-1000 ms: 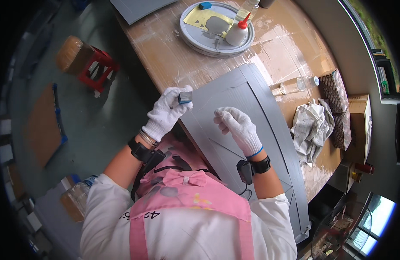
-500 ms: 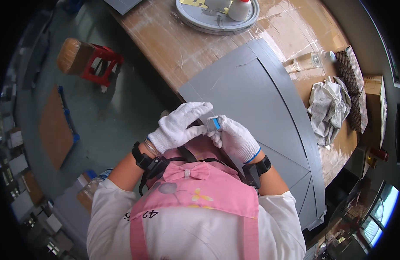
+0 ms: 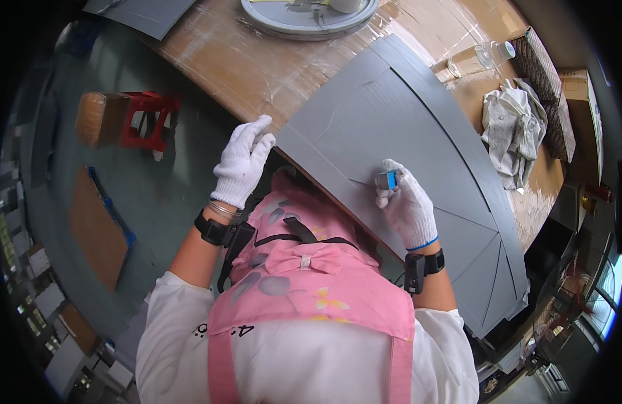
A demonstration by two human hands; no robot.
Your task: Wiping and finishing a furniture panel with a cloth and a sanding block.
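A large grey panel with a curved edge and grooved lines lies on the table in front of me. My right hand, in a white knitted glove, is over the panel's near part. Its thumb and fingers are closed around a small grey-and-blue block. My left hand, also gloved, is off the panel's left corner by the table edge. Its fingers are stretched out and it holds nothing.
Tape-covered cardboard covers the table. A round grey lid stands at the far side. On the right are a clear bottle, a crumpled stained cloth and cardboard boxes. A red stool stands on the floor at left.
My hands have moved apart: the left went left and away from me, the right went right over the panel with the block. The view has shifted a little.
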